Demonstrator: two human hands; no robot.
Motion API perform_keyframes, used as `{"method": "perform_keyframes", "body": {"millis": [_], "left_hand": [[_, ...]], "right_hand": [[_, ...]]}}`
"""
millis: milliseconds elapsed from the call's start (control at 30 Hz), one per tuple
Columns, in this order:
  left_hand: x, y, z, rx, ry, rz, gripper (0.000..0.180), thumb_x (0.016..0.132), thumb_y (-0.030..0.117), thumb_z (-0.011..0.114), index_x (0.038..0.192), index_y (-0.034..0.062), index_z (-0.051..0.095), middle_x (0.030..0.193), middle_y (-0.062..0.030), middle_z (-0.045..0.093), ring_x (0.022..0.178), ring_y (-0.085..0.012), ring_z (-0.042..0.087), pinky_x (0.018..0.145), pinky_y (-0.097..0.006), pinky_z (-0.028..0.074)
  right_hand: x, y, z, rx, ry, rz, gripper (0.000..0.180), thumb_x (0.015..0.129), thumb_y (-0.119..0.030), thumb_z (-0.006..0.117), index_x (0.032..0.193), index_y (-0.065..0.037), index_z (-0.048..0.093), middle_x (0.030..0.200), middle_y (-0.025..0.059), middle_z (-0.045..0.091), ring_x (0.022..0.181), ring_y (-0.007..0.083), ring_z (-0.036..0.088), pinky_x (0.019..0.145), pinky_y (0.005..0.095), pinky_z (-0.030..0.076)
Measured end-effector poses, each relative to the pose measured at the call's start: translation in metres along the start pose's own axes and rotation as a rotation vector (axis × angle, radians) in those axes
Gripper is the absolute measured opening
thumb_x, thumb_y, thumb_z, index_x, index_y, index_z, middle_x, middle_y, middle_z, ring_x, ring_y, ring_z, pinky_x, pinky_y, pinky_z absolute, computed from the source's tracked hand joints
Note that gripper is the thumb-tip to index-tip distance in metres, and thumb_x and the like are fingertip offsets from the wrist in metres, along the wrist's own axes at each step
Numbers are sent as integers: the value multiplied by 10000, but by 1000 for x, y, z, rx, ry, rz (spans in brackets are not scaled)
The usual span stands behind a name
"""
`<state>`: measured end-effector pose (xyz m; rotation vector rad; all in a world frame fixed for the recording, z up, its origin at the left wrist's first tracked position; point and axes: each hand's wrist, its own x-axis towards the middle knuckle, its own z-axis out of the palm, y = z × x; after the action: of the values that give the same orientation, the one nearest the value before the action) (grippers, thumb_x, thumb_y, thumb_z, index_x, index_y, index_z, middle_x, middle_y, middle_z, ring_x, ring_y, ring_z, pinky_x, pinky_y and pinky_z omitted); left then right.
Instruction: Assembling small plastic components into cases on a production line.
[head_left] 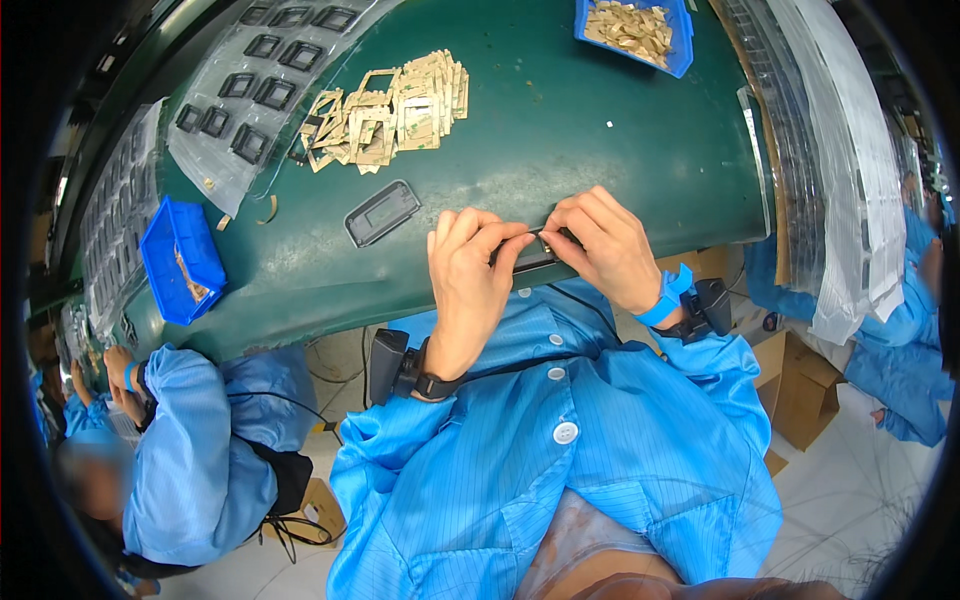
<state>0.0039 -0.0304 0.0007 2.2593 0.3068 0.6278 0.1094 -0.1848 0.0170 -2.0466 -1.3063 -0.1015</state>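
Close to the table's near edge, my left hand (465,270) and my right hand (603,248) meet with thumbs and fingertips pinched together. Between them is a small dark part (537,259), mostly hidden by my fingers; it looks like a black plastic frame. Both hands are closed on it. A dark grey rectangular plastic housing (383,213) lies on the green table (560,130), left of my left hand and apart from it. Beyond the housing, a loose pile of tan adhesive frames (420,105) is spread on the table.
Plastic trays with black frames (250,143) cover the far left. A blue bin (205,250) stands at the left edge, another blue bin (684,40) with tan pieces at the back. Stacked clear trays (835,180) line the right. A co-worker (205,450) sits at the left.
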Motion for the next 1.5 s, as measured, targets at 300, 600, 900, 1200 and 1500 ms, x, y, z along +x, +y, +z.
{"method": "perform_keyframes", "body": {"millis": [300,600,900,1200,1500], "left_hand": [[0,-2,2,-15,26,-2,102,741,80,820,828,78,766,785,-18,603,767,-214,524,709,-340,416],[-1,0,1,-4,19,-5,127,735,96,830,844,89,766,792,-14,610,774,-212,529,713,-339,412],[2,4,2,35,3,-23,123,732,114,832,829,104,758,786,-3,603,777,-213,531,720,-340,402],[3,5,1,42,-12,5,88,756,90,810,823,90,753,795,-12,610,777,-221,530,724,-349,404],[3,2,0,8,-39,-18,76,777,80,798,840,83,757,800,-21,621,777,-220,535,731,-348,404]], "right_hand": [[2,-2,1,11,-23,84,157,768,-45,750,842,-43,611,842,83,600,825,285,591,700,387,520],[1,-4,3,52,4,124,150,761,-36,748,825,-37,612,831,80,609,818,278,595,706,382,523],[0,-1,5,104,49,121,157,739,-15,749,826,-29,619,822,85,626,793,281,600,699,378,522],[0,2,5,141,46,135,150,739,-9,746,817,-32,620,807,88,635,787,285,609,689,378,518],[3,-3,2,174,28,242,124,742,-26,747,791,-28,633,793,100,640,784,301,612,696,388,514]]}}
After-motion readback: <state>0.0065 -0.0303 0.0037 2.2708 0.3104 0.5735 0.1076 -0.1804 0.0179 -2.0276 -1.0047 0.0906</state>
